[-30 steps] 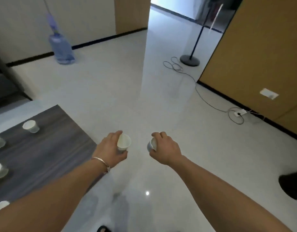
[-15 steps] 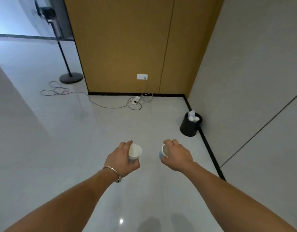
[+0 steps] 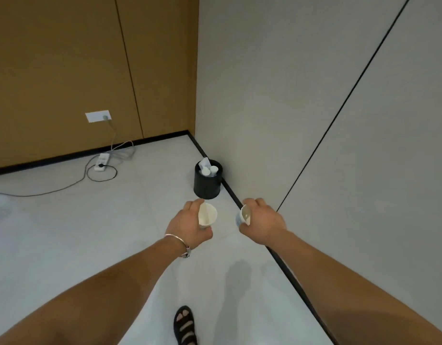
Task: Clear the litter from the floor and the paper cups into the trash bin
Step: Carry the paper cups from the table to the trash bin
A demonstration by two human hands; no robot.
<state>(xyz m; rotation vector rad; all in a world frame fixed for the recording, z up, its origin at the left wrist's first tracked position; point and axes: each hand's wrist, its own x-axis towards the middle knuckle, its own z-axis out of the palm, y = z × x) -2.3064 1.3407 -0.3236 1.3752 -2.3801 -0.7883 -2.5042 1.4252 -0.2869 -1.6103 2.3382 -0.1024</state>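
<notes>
Black trash bin [image 3: 207, 186] nearer; left hand [image 3: 187, 226] grips left cup [image 3: 207, 215], right hand [image 3: 264, 221] right cup [image 3: 243, 217].

trash bin [image 3: 207, 182] in wall corner, ahead of both hands | cups [image 3: 210, 170] inside it | power strip [image 3: 102, 161] left, by wall

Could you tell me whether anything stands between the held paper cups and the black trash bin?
Nothing visible does. Only bare pale floor lies between the white paper cups in the left hand and right hand and the round black trash bin; the white power strip lies well left.
</notes>
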